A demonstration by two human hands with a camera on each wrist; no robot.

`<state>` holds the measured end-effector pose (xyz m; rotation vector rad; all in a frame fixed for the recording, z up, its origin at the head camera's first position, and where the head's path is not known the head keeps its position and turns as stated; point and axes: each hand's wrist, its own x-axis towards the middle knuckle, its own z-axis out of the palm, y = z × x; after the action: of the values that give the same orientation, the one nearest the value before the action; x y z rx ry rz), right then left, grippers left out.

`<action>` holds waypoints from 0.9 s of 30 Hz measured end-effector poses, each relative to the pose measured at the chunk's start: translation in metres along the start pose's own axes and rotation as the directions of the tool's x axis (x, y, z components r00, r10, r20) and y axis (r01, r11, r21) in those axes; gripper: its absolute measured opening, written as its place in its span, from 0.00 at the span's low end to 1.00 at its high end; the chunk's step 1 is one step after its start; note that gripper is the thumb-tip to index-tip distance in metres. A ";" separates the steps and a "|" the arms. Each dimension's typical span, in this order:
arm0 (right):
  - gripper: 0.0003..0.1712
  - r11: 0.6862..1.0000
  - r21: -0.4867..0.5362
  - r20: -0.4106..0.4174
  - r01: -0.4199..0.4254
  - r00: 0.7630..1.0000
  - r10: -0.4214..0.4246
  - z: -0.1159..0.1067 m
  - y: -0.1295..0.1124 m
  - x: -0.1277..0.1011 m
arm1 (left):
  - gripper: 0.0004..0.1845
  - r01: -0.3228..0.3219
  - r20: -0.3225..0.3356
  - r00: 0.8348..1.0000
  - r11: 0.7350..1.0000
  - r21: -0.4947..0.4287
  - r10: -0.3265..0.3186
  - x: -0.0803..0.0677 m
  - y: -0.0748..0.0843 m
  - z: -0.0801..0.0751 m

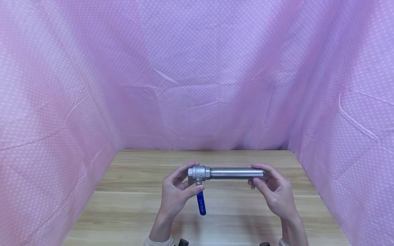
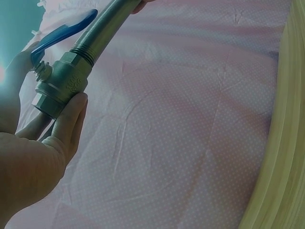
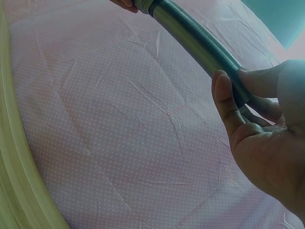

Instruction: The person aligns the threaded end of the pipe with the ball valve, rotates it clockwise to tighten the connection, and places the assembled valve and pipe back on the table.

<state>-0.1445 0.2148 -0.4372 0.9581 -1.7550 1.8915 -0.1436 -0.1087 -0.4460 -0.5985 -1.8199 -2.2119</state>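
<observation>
Steel valve (image 1: pixel 199 173), blue handle (image 1: pixel 201 202) print unreadable

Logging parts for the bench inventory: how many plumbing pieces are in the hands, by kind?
Ball valve with blue lever, held by the left hand: 1
Steel pipe, held by the right hand: 1
Total: 2

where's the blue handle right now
In the head view the blue handle hangs below the valve, beside the left hand, above the wooden table.
</observation>
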 end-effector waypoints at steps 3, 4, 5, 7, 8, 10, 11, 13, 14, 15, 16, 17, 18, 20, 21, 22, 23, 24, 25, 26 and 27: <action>0.28 1.000 -0.016 -0.002 -0.014 1.000 0.013 0.000 -0.001 -0.001 | 0.37 0.003 -0.002 1.000 1.000 -0.003 -0.003 0.000 0.000 0.000; 0.28 1.000 -0.018 -0.003 -0.015 1.000 0.015 0.000 -0.001 -0.001 | 0.37 0.002 -0.001 1.000 1.000 -0.004 -0.002 0.000 0.000 0.000; 0.28 1.000 -0.019 -0.003 -0.016 1.000 0.016 0.000 -0.001 -0.001 | 0.37 0.003 -0.002 1.000 1.000 -0.004 -0.003 0.000 0.000 0.000; 0.28 1.000 -0.018 -0.002 -0.014 1.000 0.014 0.000 -0.001 -0.001 | 0.37 0.002 -0.001 1.000 1.000 -0.003 -0.002 0.000 0.000 0.000; 0.28 1.000 -0.018 -0.002 -0.014 1.000 0.014 0.000 -0.001 -0.001 | 0.37 0.002 -0.001 1.000 1.000 -0.001 -0.002 0.000 0.000 0.000; 0.28 1.000 -0.022 -0.003 -0.017 1.000 0.017 0.000 -0.001 0.000 | 0.37 0.002 -0.001 1.000 1.000 0.004 -0.002 0.000 0.000 0.000; 0.27 0.999 -0.025 -0.003 -0.020 1.000 0.020 0.000 -0.002 0.000 | 0.37 0.002 -0.001 1.000 1.000 0.006 -0.002 0.000 0.001 0.000; 0.27 0.999 -0.029 -0.003 -0.023 1.000 0.023 0.000 -0.002 0.000 | 0.37 0.002 -0.001 1.000 1.000 0.010 -0.002 -0.001 0.001 0.000; 0.27 0.999 -0.030 -0.003 -0.025 1.000 0.025 0.000 -0.002 0.000 | 0.37 0.001 -0.001 1.000 1.000 0.011 -0.001 -0.001 0.001 0.000; 0.27 0.999 -0.031 -0.002 -0.026 1.000 0.026 0.000 -0.002 0.000 | 0.37 0.001 -0.001 1.000 1.000 0.012 -0.001 -0.001 0.001 0.000; 0.27 0.999 -0.032 -0.002 -0.027 1.000 0.027 0.000 -0.002 0.000 | 0.37 0.000 0.000 1.000 1.000 0.013 0.000 -0.001 0.001 0.000; 0.27 0.999 -0.032 -0.001 -0.026 1.000 0.026 -0.001 -0.002 0.000 | 0.37 0.000 0.000 1.000 1.000 0.015 0.000 -0.001 0.001 0.000; 0.27 0.999 -0.030 0.000 -0.024 1.000 0.025 -0.001 -0.002 0.000 | 0.37 0.000 -0.001 1.000 1.000 0.015 0.000 -0.001 0.001 0.000; 0.27 0.999 -0.027 0.001 -0.023 1.000 0.023 -0.001 -0.002 0.000 | 0.37 -0.002 0.000 1.000 1.000 0.015 0.002 0.000 0.001 0.000; 0.27 1.000 -0.023 0.002 -0.021 1.000 0.021 -0.001 -0.002 0.000 | 0.37 -0.002 0.001 1.000 1.000 0.014 0.002 0.000 0.001 0.000; 0.27 1.000 -0.018 0.002 -0.019 1.000 0.019 -0.001 -0.002 0.000 | 0.37 -0.003 0.002 1.000 1.000 0.012 0.003 0.000 0.001 0.000; 0.27 1.000 -0.011 0.002 -0.016 1.000 0.016 0.000 -0.002 -0.001 | 0.37 -0.003 0.003 1.000 1.000 0.009 0.003 -0.001 0.001 0.000; 0.27 1.000 -0.006 0.001 -0.015 1.000 0.015 0.000 -0.002 -0.001 | 0.37 -0.002 0.002 1.000 1.000 0.006 0.002 -0.001 0.001 0.000; 0.27 1.000 -0.001 0.000 -0.014 1.000 0.014 0.000 -0.002 -0.001 | 0.37 -0.001 0.001 1.000 1.000 0.003 0.001 -0.001 0.001 0.000; 0.27 1.000 0.005 -0.001 -0.012 1.000 0.012 0.000 -0.002 -0.001 | 0.37 0.000 0.000 1.000 1.000 0.001 0.000 -0.001 0.001 0.000; 0.27 1.000 0.007 -0.002 -0.012 1.000 0.012 0.000 -0.002 -0.002 | 0.37 0.003 -0.001 1.000 1.000 -0.001 -0.003 -0.001 0.001 0.000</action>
<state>-0.1419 0.2152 -0.4369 0.9500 -1.7575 1.9070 -0.1421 -0.1087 -0.4458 -0.5949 -1.8201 -2.2142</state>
